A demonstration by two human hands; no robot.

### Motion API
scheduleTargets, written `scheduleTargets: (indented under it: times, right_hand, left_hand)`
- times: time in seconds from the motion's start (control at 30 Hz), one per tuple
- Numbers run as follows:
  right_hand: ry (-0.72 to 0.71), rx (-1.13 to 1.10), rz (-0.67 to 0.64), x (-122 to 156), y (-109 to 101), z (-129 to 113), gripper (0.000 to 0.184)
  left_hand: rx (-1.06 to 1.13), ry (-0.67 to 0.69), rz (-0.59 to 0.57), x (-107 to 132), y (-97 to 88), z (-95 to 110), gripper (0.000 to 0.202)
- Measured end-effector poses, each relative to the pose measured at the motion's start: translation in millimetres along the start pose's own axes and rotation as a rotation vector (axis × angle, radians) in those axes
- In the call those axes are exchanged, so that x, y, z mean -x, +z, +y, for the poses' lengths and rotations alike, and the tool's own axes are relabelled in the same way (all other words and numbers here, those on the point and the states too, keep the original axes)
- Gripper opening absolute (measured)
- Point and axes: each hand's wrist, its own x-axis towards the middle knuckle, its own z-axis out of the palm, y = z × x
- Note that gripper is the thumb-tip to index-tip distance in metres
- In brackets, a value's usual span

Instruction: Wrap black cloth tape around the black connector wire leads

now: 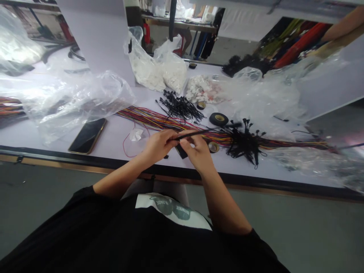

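Between my two hands runs a black cable (200, 132), its far end reaching up to the right over the wires. The fingers of my left hand (160, 146) pinch its near end. My right hand (198, 153) is closed on it just beside, thumb and fingers together. Below the fingers a dark flat piece (181, 151) lies on the table, partly covered by my right hand. Behind both hands stretches a long bundle of coloured wires (153, 120). A heap of short black leads with connectors (246, 142) lies across it on the right.
More short black leads (182, 107) lie behind the bundle, near a roll of black tape (218, 119). A phone (87, 135) rests at the left. Clear bags of white parts (173, 72) stand at the back. Plastic sheeting (76, 98) covers wires. The table's dark front edge (113, 163) is close.
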Motion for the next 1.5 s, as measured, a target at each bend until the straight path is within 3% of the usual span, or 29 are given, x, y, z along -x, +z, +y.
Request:
scheduleTargets:
  times: [0.1,0.2,0.33,0.5,0.67,0.83,0.97,1.2,1.27,1.4,1.43,1.5]
  right_hand:
    - [0.045,0.151,-0.166,2.4,-3.4,3.6,0.032]
    - [0.025,0.297,-0.268,0.3,-6.2,4.3,0.031]
    - [-0.046,0.598,-0.351,-4.4,-5.5,-4.1,0.035]
    - [-0.203,0.852,-0.339,-3.6,-3.6,-9.5,0.039]
    - [-0.285,0.893,-0.341,-0.8,-2.3,-4.5,0.038]
    - [-0.309,0.912,-0.399,2.3,-0.4,-1.3,0.037]
    - [-0.300,0.891,-0.430,4.3,-0.3,3.8,0.036]
    - [-0.294,0.846,-0.357,4.9,12.8,15.2,0.033]
    - [-0.246,0.875,-0.346,-2.0,13.5,21.9,0.032]
    - [0.010,0.965,-0.257,-19.8,-4.1,39.0,0.032]
    - [0.039,0.949,-0.259,-22.0,-10.4,41.9,0.034]
    - [0.008,0.884,-0.391,-21.8,-20.5,43.3,0.037]
  left_hand:
    - [0.140,-0.156,-0.048,-0.6,1.2,-1.5,0.013]
    - [0.353,-0.275,-0.150,-2.0,0.3,-1.0,0.014]
    - [0.433,-0.375,-0.220,-1.9,0.7,-0.7,0.011]
    - [0.554,-0.472,-0.185,4.0,6.2,-1.2,0.010]
    - [0.547,-0.524,-0.138,9.1,10.4,-10.4,0.007]
    - [0.341,-0.525,-0.271,12.1,11.2,-22.1,0.011]
    - [0.161,-0.457,-0.359,13.3,10.4,-19.1,0.017]
    - [0.213,-0.514,-0.284,12.5,14.6,-15.8,0.022]
    - [0.274,-0.577,-0.296,16.2,15.3,-9.9,0.023]
    - [0.372,-0.649,-0.556,26.3,13.1,4.7,0.020]
    - [0.401,-0.646,-0.566,26.6,11.7,5.7,0.021]
    - [0.425,-0.619,-0.511,22.8,8.0,3.1,0.023]
